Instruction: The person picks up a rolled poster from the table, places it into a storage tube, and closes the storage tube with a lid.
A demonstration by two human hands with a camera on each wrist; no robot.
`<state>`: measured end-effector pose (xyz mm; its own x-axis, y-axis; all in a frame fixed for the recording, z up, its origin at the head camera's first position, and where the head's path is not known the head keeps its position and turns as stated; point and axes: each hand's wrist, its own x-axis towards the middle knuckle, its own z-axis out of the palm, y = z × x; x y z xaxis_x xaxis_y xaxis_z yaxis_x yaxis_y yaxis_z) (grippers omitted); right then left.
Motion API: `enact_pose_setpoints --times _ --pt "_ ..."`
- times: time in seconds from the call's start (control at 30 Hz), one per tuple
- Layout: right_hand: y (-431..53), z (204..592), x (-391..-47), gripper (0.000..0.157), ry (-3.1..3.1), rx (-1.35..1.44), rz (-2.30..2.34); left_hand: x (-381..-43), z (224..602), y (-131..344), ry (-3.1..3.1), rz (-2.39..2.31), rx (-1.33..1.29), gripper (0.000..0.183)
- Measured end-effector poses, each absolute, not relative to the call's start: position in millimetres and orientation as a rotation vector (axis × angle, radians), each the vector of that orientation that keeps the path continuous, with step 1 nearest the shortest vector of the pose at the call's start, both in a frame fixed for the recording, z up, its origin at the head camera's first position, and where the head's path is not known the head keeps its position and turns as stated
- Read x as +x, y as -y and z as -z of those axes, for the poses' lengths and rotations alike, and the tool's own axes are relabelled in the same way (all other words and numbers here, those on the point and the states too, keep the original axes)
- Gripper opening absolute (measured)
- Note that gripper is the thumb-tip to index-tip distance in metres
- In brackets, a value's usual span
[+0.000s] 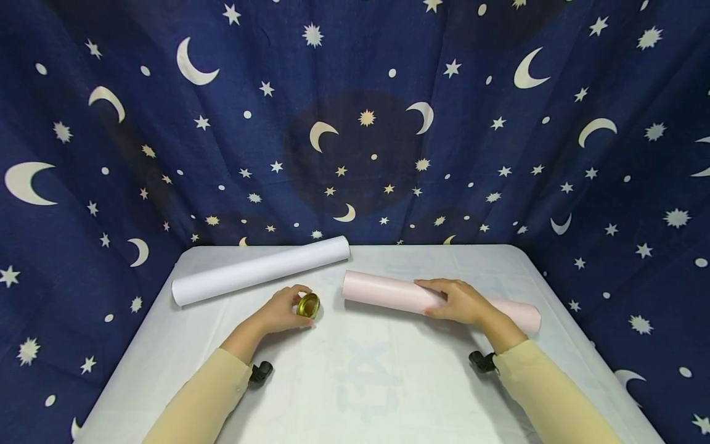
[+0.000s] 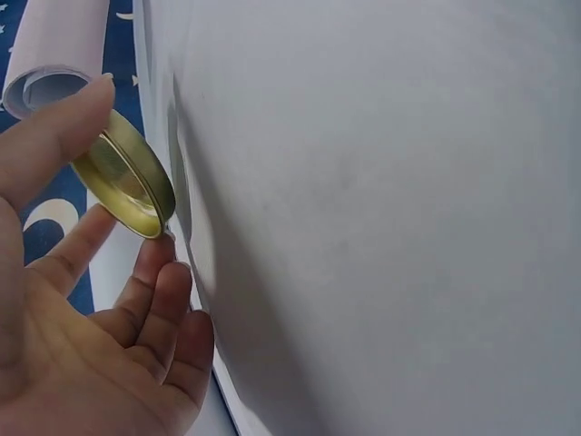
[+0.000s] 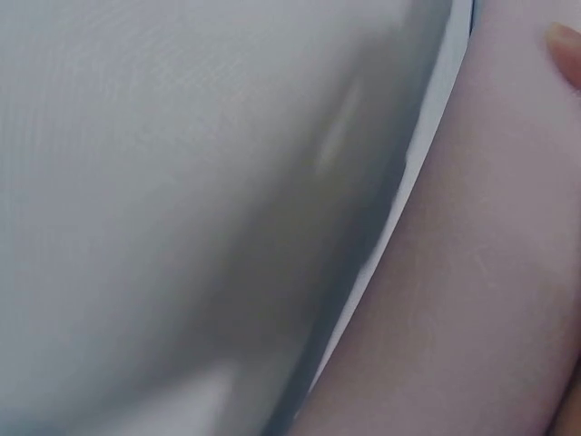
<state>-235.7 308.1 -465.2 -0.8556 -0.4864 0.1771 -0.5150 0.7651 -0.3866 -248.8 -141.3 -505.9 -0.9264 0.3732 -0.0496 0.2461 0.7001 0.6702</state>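
My left hand [image 1: 280, 312] pinches a shallow round gold metal lid [image 1: 309, 306] between thumb and fingers, its hollow side tilted toward me. In the left wrist view the thumb lies over the top of the gold rim [image 2: 150, 173], and fingertips support it from below. My right hand [image 1: 463, 301] grips a pink paper roll [image 1: 377, 291] near its middle, fingers over the far side and thumb on the near side. The pink roll [image 3: 472, 263] fills the right side of the right wrist view, where one fingertip [image 3: 567, 53] shows.
A white paper roll [image 1: 261, 271] lies slanted at the back left of the white-covered table [image 1: 355, 370]. A dark blue curtain [image 1: 360, 74] with moons and stars hangs behind and along both sides. Black wrist cameras [image 1: 261, 372] are strapped below the sleeves.
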Motion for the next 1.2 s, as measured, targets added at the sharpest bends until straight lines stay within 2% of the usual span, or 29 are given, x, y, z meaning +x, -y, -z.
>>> enact_pose_setpoints --times 0.8,1.2 --pt "-303 463 -232 0.068 2.814 0.901 -0.664 -248 495 132 -2.491 -1.443 0.554 0.063" --pt "-300 462 -230 0.069 2.829 0.897 -0.698 -252 488 119 -2.407 -1.53 0.569 0.063"
